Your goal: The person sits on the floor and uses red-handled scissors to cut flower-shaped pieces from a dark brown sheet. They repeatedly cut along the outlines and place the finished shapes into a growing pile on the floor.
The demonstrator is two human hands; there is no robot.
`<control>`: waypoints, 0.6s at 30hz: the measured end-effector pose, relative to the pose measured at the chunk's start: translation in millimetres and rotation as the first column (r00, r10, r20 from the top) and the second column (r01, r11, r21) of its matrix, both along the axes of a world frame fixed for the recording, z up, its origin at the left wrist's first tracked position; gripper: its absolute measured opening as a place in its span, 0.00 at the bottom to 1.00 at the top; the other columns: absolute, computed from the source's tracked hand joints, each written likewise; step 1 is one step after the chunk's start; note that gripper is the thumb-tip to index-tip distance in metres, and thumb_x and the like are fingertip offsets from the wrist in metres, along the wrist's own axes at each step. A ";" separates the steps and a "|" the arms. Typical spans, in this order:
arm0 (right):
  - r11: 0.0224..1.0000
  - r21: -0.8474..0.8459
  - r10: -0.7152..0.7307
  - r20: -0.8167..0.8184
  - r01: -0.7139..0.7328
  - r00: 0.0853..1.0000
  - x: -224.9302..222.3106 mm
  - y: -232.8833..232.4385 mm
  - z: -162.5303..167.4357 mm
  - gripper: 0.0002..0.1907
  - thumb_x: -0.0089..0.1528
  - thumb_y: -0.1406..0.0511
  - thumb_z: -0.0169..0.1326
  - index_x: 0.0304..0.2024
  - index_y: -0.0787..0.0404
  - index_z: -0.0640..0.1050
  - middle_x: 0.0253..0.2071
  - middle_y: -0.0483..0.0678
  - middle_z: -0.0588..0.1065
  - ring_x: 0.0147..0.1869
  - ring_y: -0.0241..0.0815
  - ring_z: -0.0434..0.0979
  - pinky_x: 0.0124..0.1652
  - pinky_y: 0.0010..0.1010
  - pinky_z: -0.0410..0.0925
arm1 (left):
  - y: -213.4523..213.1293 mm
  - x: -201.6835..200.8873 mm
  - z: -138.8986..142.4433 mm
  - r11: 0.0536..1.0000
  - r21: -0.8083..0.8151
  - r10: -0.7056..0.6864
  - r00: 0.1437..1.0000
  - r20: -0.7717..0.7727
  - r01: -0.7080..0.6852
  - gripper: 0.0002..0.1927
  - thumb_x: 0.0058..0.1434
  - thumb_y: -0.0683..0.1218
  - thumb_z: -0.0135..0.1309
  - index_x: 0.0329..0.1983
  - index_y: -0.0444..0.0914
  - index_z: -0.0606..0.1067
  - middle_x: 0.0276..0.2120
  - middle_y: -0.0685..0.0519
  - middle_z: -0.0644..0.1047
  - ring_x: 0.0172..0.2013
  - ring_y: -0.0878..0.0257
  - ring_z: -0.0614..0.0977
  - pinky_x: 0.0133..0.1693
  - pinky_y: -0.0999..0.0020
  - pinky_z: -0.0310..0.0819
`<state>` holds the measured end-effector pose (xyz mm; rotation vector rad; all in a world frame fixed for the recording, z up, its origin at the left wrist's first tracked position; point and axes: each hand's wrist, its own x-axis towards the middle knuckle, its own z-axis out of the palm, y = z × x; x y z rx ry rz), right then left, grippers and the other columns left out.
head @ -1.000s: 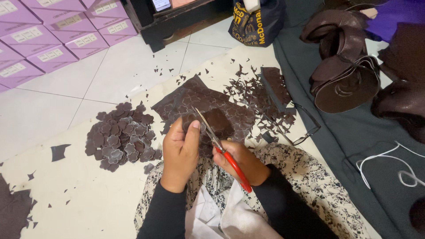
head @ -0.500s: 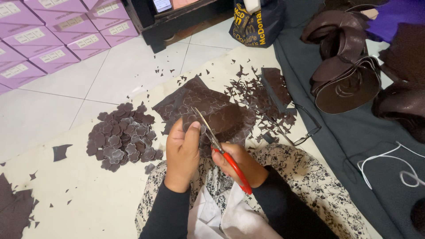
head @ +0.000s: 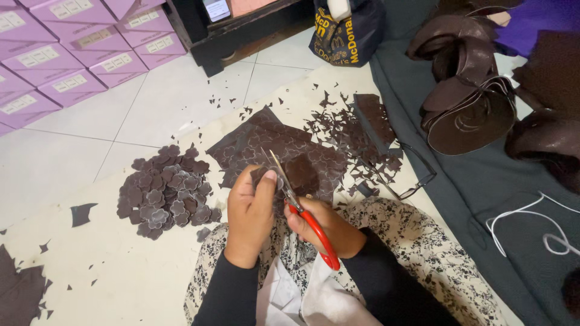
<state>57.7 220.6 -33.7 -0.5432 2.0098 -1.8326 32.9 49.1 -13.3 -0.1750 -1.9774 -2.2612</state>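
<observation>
My left hand point(head: 251, 214) pinches a small dark brown piece of material point(head: 300, 175) at its left edge. My right hand point(head: 329, 226) grips red-handled scissors point(head: 296, 202), whose open blades cross the piece beside my left thumb. Under both hands lies a larger dark brown sheet point(head: 266, 142) marked with flower outlines. A pile of cut brown flower shapes point(head: 166, 193) sits on the floor to the left of my left hand.
Brown offcuts point(head: 350, 130) litter the floor to the right of the sheet. Rolled brown material point(head: 465, 78) lies on a dark grey cloth point(head: 483, 187) at right, with a white cord point(head: 544, 226). Purple boxes point(head: 66, 54) are stacked at upper left, a dark bag point(head: 347, 33) behind.
The brown piece has turned a little between my fingers and the scissor blades have shifted along its edge. Both hands stay in the same place.
</observation>
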 end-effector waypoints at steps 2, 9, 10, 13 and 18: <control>1.000 -0.019 -0.019 0.012 0.019 1.000 0.6 -1.1 -0.8 0.22 0.69 0.49 0.48 0.40 0.61 0.72 0.31 0.41 0.69 0.31 0.30 0.69 0.31 0.25 0.68 | 0.4 0.7 0.4 0.999 0.033 -0.009 0.999 0.031 0.008 0.08 0.71 0.43 0.48 0.38 0.35 0.74 0.31 0.60 0.74 0.33 0.74 0.72 0.37 0.76 0.67; 0.999 -0.005 -0.047 0.053 0.047 0.997 1.7 -2.4 -0.9 0.21 0.69 0.49 0.46 0.37 0.60 0.72 0.23 0.38 0.65 0.24 0.29 0.64 0.25 0.25 0.61 | 7.1 3.2 0.4 0.992 0.111 0.045 0.996 0.072 -0.053 0.08 0.71 0.43 0.48 0.39 0.35 0.75 0.31 0.59 0.75 0.32 0.74 0.72 0.36 0.76 0.67; 0.999 -0.006 -0.036 0.066 0.036 0.997 2.0 -2.4 -0.8 0.21 0.69 0.49 0.47 0.37 0.60 0.72 0.23 0.38 0.65 0.24 0.29 0.64 0.25 0.25 0.61 | 7.1 4.3 0.6 0.990 0.131 0.048 0.995 0.090 -0.059 0.08 0.71 0.43 0.48 0.39 0.35 0.75 0.31 0.59 0.75 0.32 0.74 0.72 0.36 0.76 0.68; 1.000 -0.007 0.005 0.043 -0.004 0.999 0.4 0.8 -0.2 0.21 0.69 0.49 0.47 0.38 0.60 0.71 0.25 0.39 0.65 0.27 0.29 0.64 0.27 0.24 0.62 | 7.4 4.3 2.7 0.978 0.190 0.059 0.989 0.139 -0.085 0.08 0.70 0.43 0.48 0.40 0.35 0.75 0.32 0.59 0.77 0.32 0.73 0.74 0.36 0.76 0.68; 0.998 0.054 0.050 -0.099 -0.045 0.994 -2.1 6.4 -2.8 0.20 0.71 0.50 0.47 0.38 0.60 0.72 0.28 0.40 0.67 0.30 0.28 0.66 0.31 0.23 0.64 | 1.4 2.9 9.6 0.970 0.236 0.033 0.990 0.140 -0.066 0.08 0.69 0.43 0.47 0.42 0.36 0.76 0.36 0.58 0.80 0.36 0.73 0.77 0.41 0.76 0.72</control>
